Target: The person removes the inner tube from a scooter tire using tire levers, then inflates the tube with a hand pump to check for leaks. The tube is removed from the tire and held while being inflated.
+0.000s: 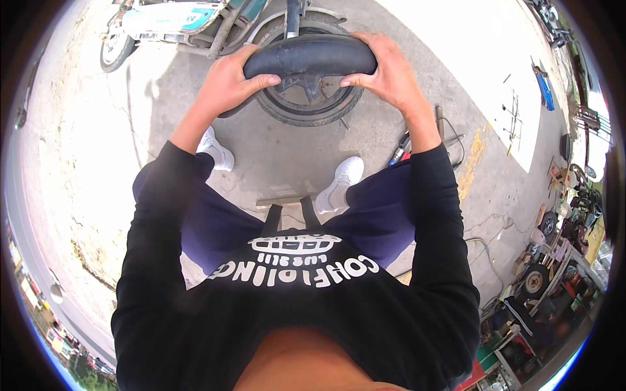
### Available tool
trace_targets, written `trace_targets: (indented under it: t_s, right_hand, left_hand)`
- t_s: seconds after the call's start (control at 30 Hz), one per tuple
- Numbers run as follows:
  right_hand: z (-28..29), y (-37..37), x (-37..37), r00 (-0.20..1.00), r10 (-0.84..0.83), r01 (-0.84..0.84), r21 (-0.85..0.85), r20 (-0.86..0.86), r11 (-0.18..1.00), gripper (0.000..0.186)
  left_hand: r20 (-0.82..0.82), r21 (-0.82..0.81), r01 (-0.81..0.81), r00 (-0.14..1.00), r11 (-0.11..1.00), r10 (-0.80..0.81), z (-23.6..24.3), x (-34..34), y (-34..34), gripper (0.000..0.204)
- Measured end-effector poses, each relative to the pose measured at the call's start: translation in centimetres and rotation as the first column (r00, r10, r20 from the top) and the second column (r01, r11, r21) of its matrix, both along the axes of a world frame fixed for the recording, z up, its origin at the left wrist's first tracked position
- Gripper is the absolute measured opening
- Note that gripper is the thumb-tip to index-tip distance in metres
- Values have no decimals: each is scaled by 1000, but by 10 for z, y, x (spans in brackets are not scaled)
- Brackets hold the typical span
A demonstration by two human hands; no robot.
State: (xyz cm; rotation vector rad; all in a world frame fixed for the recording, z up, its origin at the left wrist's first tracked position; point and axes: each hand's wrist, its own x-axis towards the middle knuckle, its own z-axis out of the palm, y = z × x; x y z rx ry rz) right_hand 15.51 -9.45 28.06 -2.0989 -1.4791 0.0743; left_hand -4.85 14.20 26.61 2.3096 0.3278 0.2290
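Note:
Both hands are wrapped round a thick, smooth black inner tube (310, 55), which looks inflated. My left hand (229, 79) grips its left end, thumb on the near side. On the opposite side my right hand (386, 68) holds it the same way. A darker length of the tube shows below my left wrist; the rest is hidden. Just beyond and under the tube is a wheel (308, 120) with a black tyre and spoked rim. A metal strut (293, 19) rises above it, and the tube covers the wheel's upper middle.
A motorbike (173, 19) stands at the far left. Tools with red and blue handles (400, 151) lie on the concrete right of my foot. A blue tool (543, 88) is farther right. Shelves crowded with parts and small wheels (536, 280) line the right edge.

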Motion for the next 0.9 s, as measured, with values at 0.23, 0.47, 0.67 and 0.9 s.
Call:
trace_targets:
  t_s: [0.23, 0.47, 0.67, 0.9]
  right_hand:
    - [0, -10, -7, 995, 74, -77, 40, 61, 996, 85]
    - [3, -8, -23, 968, 86, -112, 103, 234, 988, 72]
    - [1, 8, -18, 953, 12, -79, 211, 303, 974, 61]
    - [15, 18, -29, 948, -29, -24, 161, 317, 987, 63]
  left_hand:
    - [110, 127, 43, 992, 991, -57, -9, -13, -16, 70]
    - [22, -23, 47, 999, 999, -47, -1, -4, -6, 68]
    - [36, -78, 55, 998, 995, -52, 1, 14, 5, 65]
    - [8, -135, 49, 999, 990, -48, 9, 17, -1, 64]
